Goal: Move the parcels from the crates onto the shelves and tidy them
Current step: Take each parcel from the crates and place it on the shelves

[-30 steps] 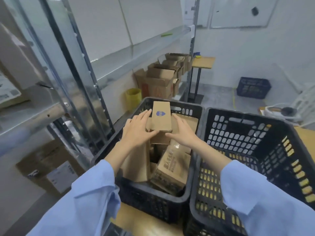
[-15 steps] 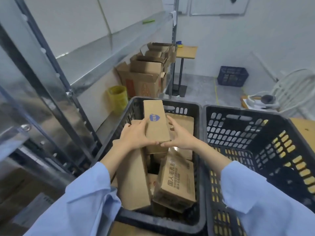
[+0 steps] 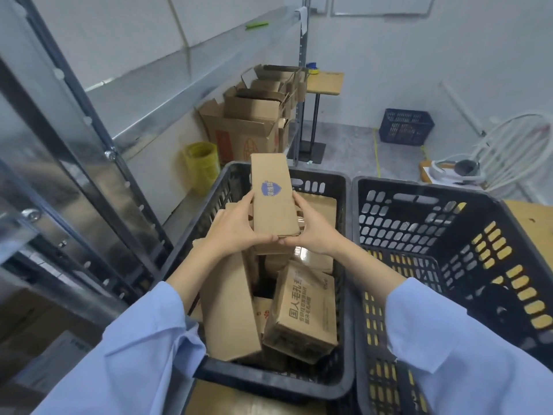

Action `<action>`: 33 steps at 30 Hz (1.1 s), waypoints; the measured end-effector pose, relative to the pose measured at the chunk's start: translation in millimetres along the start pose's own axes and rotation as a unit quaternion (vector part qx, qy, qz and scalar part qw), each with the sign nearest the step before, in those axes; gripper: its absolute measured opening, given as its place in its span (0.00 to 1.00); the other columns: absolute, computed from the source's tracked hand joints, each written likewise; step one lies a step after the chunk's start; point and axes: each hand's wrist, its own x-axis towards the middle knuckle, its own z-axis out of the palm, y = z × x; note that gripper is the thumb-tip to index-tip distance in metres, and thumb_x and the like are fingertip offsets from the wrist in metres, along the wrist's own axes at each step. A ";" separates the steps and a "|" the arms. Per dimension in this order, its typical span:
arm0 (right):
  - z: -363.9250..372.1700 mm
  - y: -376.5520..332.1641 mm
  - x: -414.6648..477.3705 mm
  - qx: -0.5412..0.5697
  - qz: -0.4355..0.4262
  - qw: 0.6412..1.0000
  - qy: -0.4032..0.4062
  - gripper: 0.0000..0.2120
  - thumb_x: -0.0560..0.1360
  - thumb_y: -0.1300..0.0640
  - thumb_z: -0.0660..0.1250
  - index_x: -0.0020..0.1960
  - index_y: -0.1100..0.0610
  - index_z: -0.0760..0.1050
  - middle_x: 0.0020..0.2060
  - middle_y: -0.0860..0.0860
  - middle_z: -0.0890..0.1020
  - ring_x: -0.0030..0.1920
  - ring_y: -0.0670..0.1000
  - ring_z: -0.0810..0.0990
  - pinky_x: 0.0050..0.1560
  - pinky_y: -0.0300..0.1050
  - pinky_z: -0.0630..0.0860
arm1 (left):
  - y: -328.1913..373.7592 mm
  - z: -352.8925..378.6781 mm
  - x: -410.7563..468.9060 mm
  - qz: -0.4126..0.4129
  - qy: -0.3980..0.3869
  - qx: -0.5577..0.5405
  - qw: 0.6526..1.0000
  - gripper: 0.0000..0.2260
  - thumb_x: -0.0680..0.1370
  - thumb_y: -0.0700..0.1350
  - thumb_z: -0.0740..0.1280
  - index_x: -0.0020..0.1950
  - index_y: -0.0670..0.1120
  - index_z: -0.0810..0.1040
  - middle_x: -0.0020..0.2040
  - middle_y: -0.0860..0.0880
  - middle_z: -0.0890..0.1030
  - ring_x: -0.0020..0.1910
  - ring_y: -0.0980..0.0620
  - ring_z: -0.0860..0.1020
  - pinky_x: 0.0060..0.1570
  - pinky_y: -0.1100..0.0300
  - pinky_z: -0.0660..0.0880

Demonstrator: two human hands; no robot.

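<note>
Here left hand (image 3: 236, 232) and right hand (image 3: 315, 232) clasp a parcel (image 3: 273, 202) over the crate (image 3: 269, 383), beside steel shelving (image 3: 191, 82).

Matt cardboard parcel (image 3: 273, 199); plastic crate (image 3: 344, 381); shiny metal shelf (image 3: 167, 94)

White walls (image 3: 419, 70) meet a grey concrete floor (image 3: 344, 145) crossed by a thin yellow line (image 3: 376, 151). A small wooden-topped stand (image 3: 324, 82) on a black post sits near the far wall. Open cartons (image 3: 248, 127) and a yellow container (image 3: 202, 166) line the left side, below the metal shelving (image 3: 179, 70) — the light is even and flat.
</note>
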 end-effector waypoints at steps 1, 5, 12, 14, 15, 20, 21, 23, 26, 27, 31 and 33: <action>-3.6 -3.1 -2.6 0.000 -0.006 1.000 0.007 0.50 0.67 0.59 0.80 0.77 0.45 0.51 0.62 0.36 0.69 0.60 0.33 0.70 0.53 0.21 0.66 | 3.5 -0.2 -2.0 0.007 0.013 -0.010 1.000 0.45 0.65 0.61 0.77 0.76 0.55 0.58 0.67 0.55 0.76 0.60 0.53 0.76 0.64 0.48 0.71; -21.2 -12.1 -15.8 0.002 -0.027 1.000 0.004 0.51 0.67 0.60 0.80 0.73 0.39 0.47 0.67 0.37 0.65 0.64 0.30 0.64 0.58 0.19 0.61 | 22.8 -0.8 -15.6 0.018 0.041 -0.065 0.997 0.45 0.64 0.58 0.78 0.75 0.58 0.59 0.68 0.62 0.72 0.61 0.63 0.72 0.62 0.53 0.71; -49.9 -32.1 -48.8 0.034 -0.028 0.999 0.004 0.59 0.65 0.49 0.80 0.80 0.51 0.42 0.78 0.50 0.57 0.76 0.49 0.60 0.75 0.57 0.61 | 65.3 5.4 -47.4 -0.019 0.101 -0.100 0.990 0.51 0.66 0.53 0.80 0.80 0.52 0.51 0.76 0.57 0.62 0.65 0.65 0.67 0.67 0.58 0.67; -57.1 -34.0 -58.3 0.039 -0.033 0.999 0.011 0.56 0.67 0.51 0.79 0.81 0.52 0.42 0.78 0.50 0.57 0.76 0.51 0.60 0.75 0.59 0.62 | 76.7 9.0 -58.9 -0.038 0.113 -0.113 0.986 0.53 0.66 0.52 0.80 0.81 0.49 0.48 0.77 0.51 0.60 0.64 0.57 0.70 0.65 0.50 0.71; -59.9 -34.1 -63.4 0.041 -0.041 0.998 0.013 0.54 0.69 0.53 0.78 0.81 0.53 0.42 0.78 0.51 0.57 0.76 0.51 0.61 0.75 0.56 0.61 | 83.1 11.0 -65.2 -0.042 0.121 -0.123 0.984 0.53 0.67 0.50 0.80 0.81 0.49 0.48 0.77 0.51 0.60 0.64 0.56 0.71 0.64 0.50 0.73; -69.1 -40.2 -94.9 0.043 -0.086 0.995 0.003 0.46 0.73 0.58 0.74 0.81 0.52 0.48 0.72 0.52 0.61 0.70 0.49 0.66 0.70 0.43 0.64 | 113.6 23.4 -100.1 -0.041 0.157 -0.159 0.974 0.45 0.69 0.49 0.78 0.79 0.55 0.55 0.72 0.52 0.60 0.65 0.51 0.70 0.60 0.61 0.75; -70.1 -41.5 -102.6 0.046 -0.094 0.995 -0.001 0.45 0.73 0.57 0.74 0.81 0.51 0.50 0.71 0.52 0.61 0.69 0.48 0.66 0.70 0.45 0.65 | 120.1 25.6 -108.2 -0.044 0.167 -0.168 0.971 0.43 0.70 0.48 0.78 0.78 0.55 0.57 0.70 0.52 0.61 0.63 0.52 0.70 0.56 0.67 0.74; -70.9 -43.2 -116.9 0.054 -0.109 0.993 -0.010 0.42 0.74 0.57 0.74 0.79 0.50 0.54 0.72 0.52 0.62 0.69 0.49 0.67 0.70 0.48 0.66 | 134.8 28.8 -125.7 -0.054 0.194 -0.173 0.964 0.38 0.70 0.48 0.78 0.75 0.54 0.62 0.67 0.53 0.64 0.62 0.54 0.71 0.54 0.69 0.74; -70.1 -47.6 -134.9 0.081 -0.126 0.988 -0.019 0.38 0.73 0.56 0.75 0.76 0.51 0.57 0.73 0.50 0.63 0.71 0.51 0.67 0.71 0.53 0.68 | 152.3 31.6 -152.8 -0.072 0.227 -0.184 0.954 0.32 0.70 0.49 0.78 0.69 0.51 0.65 0.68 0.53 0.68 0.63 0.53 0.72 0.58 0.61 0.75; -69.5 -50.1 -139.5 0.096 -0.129 0.987 -0.025 0.37 0.73 0.56 0.75 0.75 0.51 0.58 0.74 0.49 0.63 0.71 0.51 0.68 0.71 0.54 0.68 | 157.3 32.0 -162.2 -0.075 0.231 -0.198 0.949 0.31 0.70 0.49 0.78 0.68 0.51 0.65 0.69 0.53 0.69 0.64 0.52 0.73 0.56 0.62 0.75; -61.8 -58.5 -154.2 0.132 -0.152 0.978 -0.045 0.35 0.74 0.58 0.74 0.72 0.48 0.58 0.69 0.42 0.67 0.70 0.48 0.68 0.69 0.48 0.71 | 171.9 30.4 -196.8 -0.088 0.258 -0.204 0.940 0.32 0.71 0.51 0.77 0.69 0.52 0.64 0.69 0.57 0.69 0.66 0.52 0.72 0.61 0.57 0.72; -53.9 -63.9 -162.9 0.137 -0.169 0.974 -0.057 0.39 0.74 0.60 0.74 0.76 0.48 0.55 0.64 0.35 0.66 0.65 0.39 0.70 0.59 0.31 0.73 | 177.3 27.6 -213.8 -0.092 0.275 -0.170 0.942 0.38 0.71 0.52 0.76 0.75 0.54 0.60 0.70 0.56 0.67 0.67 0.55 0.70 0.61 0.60 0.70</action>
